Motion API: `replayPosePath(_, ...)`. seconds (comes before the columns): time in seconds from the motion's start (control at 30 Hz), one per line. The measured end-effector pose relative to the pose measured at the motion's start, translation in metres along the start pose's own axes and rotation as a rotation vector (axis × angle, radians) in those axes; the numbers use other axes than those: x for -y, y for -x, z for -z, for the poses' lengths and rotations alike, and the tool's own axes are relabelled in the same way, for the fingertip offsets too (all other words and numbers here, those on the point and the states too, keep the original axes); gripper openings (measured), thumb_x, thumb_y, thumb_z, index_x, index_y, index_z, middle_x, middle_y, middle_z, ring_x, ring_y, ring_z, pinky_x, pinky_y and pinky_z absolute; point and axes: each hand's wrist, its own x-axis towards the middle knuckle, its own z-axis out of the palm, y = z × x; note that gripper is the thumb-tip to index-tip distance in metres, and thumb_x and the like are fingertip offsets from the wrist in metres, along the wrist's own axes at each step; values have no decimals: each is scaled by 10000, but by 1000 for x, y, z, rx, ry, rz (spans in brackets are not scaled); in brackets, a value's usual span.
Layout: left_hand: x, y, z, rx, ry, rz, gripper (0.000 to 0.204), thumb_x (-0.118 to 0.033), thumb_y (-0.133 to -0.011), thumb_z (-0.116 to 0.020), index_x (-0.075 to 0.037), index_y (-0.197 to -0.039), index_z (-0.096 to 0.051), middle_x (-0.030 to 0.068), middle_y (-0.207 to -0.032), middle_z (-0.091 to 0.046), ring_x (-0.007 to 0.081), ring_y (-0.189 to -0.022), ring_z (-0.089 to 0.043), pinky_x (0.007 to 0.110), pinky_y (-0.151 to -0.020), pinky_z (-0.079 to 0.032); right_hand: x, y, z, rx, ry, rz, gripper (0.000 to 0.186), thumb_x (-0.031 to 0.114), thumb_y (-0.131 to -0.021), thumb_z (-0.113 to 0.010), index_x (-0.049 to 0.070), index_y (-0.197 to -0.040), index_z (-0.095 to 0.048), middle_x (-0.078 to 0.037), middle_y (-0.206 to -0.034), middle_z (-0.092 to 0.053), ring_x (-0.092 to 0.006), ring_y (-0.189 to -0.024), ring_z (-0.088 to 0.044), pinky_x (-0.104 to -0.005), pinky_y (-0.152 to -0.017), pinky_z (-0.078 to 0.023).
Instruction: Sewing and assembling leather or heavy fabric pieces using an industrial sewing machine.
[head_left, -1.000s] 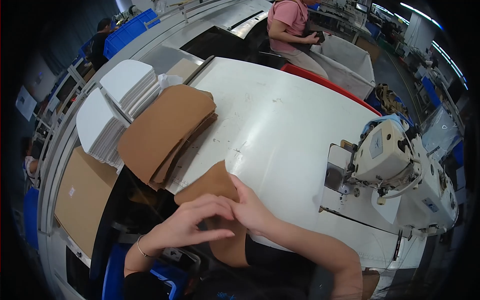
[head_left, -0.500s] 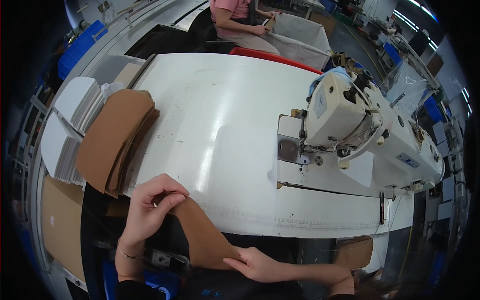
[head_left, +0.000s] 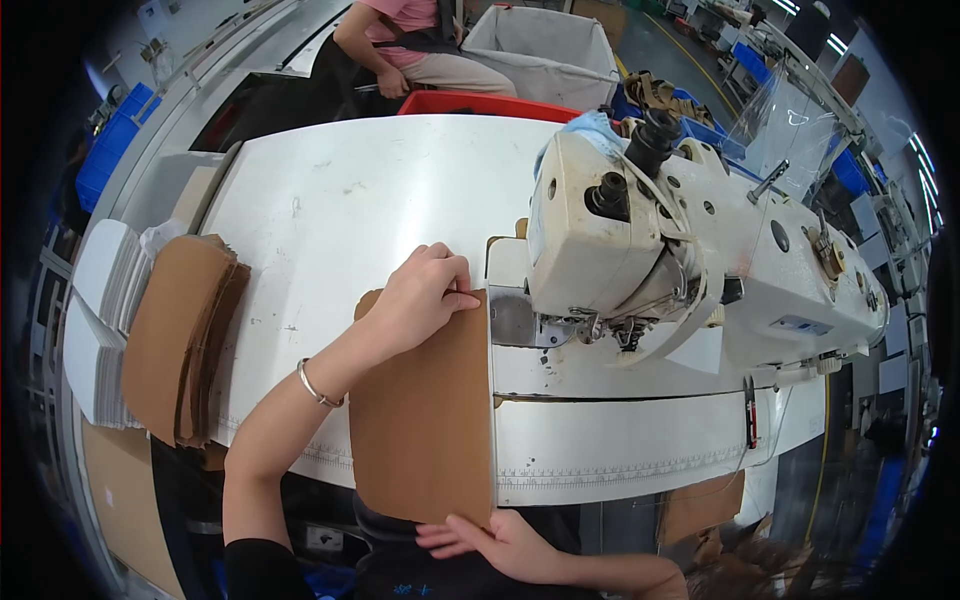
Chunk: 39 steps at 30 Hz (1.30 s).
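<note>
A flat brown panel [head_left: 425, 420] with rounded left corners lies on the white sewing table, its lower end hanging past the front edge. My left hand [head_left: 425, 295] reaches over its far end, thumb and fingers pinched on the far right corner, close to the sewing machine's [head_left: 590, 220] metal plate. At the panel's near end is my right hand [head_left: 510, 548]. Its thumb touches the lower edge, while its fingers stretch out just below that edge, apart from the thumb. A stack of similar brown panels [head_left: 175, 335] lies on the left.
White panels [head_left: 95, 370] are stacked left of the brown ones. Tweezers [head_left: 751, 410] lie at the table's right. Beyond the far edge stand a red bin [head_left: 480, 103] and a white cloth cart [head_left: 540, 55], with a seated person [head_left: 400, 45] in pink beside them.
The brown panel has gone from bent in front of me to flat on the table by the machine. My left hand moved right and farther away; my right hand's fingers spread. The view shifted too.
</note>
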Motion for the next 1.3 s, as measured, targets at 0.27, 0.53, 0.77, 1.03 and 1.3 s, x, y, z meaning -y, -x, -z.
replayPosePath(0.27, -18, 45, -1, 186, 433, -131, 92, -21, -810, -706, -1, -787, -619, 79, -963, -607, 176, -787, -613, 290, -654, -504, 86, 8, 43, -402, 1197, 473, 221, 224, -872, -695, 43, -976, -623, -62, -818, -623, -168, -576, -596, -318, -534, -488)
replayPosePath(0.53, -23, 50, 4, 278, 653, 65, 63, -9, -819, -718, 15, -842, -665, 71, -902, -676, 122, -841, -643, 259, -763, -534, 111, -46, 61, -310, 708, 325, 312, 180, -898, -682, -4, -1132, -591, -79, -976, -683, -95, -840, -646, -252, -741, -539)
replayPosePath(0.77, -22, 49, 5, 292, 719, 115, 64, -9, -829, -712, 17, -875, -676, 62, -873, -689, 108, -826, -642, 244, -766, -526, 110, -45, 58, -321, 620, 314, 223, 153, -905, -671, -17, -1044, -637, -81, -902, -704, -100, -785, -665, -236, -743, -539)
replayPosePath(1.03, -22, 50, 4, 263, 787, 93, 75, -53, -834, -710, 12, -845, -674, 57, -786, -686, 107, -747, -642, 243, -706, -531, 113, -42, 57, -297, 593, 278, 228, 160, -921, -649, -23, -1056, -640, -73, -900, -705, -96, -806, -664, -240, -764, -536)
replayPosePath(1.3, -24, 50, 7, 308, 789, 136, 55, -18, -827, -717, 8, -845, -672, 57, -875, -688, 93, -821, -633, 225, -758, -507, 118, -38, 53, -291, 672, 252, 235, 162, -932, -633, -20, -1080, -641, -73, -915, -708, -102, -837, -665, -247, -784, -534)
